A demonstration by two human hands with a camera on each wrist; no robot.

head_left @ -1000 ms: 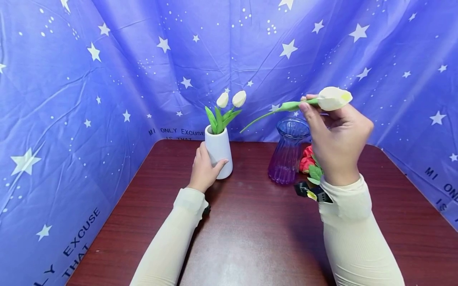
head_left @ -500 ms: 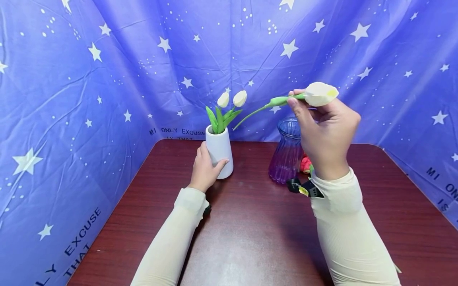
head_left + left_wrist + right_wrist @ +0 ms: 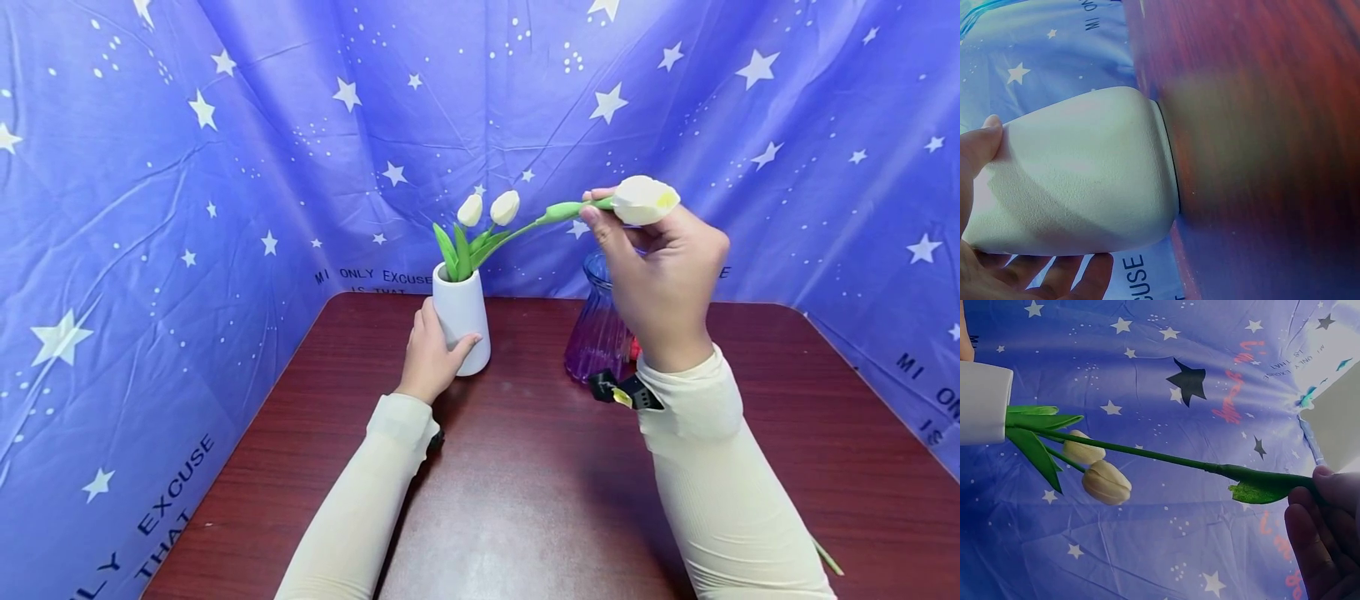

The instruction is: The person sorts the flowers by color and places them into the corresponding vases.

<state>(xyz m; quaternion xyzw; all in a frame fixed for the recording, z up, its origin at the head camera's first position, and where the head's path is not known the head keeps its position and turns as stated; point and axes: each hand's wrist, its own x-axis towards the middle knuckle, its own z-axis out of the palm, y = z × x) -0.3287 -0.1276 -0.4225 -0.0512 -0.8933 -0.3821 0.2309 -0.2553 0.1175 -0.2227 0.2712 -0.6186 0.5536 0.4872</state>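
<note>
In the head view my left hand (image 3: 433,354) grips a white vase (image 3: 467,321) that stands upright on the table. Two white tulips (image 3: 505,207) with green leaves rise from its mouth. My right hand (image 3: 667,279), up and to the right, pinches another white tulip (image 3: 641,200) just below its bloom. That tulip lies nearly sideways, its thin stem (image 3: 1141,452) slanting down to the vase mouth among the leaves. I cannot tell whether its tip is inside. Close up in the left wrist view, thumb and fingers (image 3: 1094,278) lie on opposite sides of the vase.
A blue and purple glass vase (image 3: 592,333) stands to the right, partly behind my right hand. Beside it a bit of a red flower (image 3: 635,348) shows. A green stem (image 3: 828,557) pokes out by my right sleeve. Starry blue cloth (image 3: 480,100) hangs around the reddish-brown table (image 3: 510,500).
My right hand has moved left with the tulip, bringing the stem's end from beside the vase to its mouth. More of the glass vase is covered. The left hand stays on the white vase.
</note>
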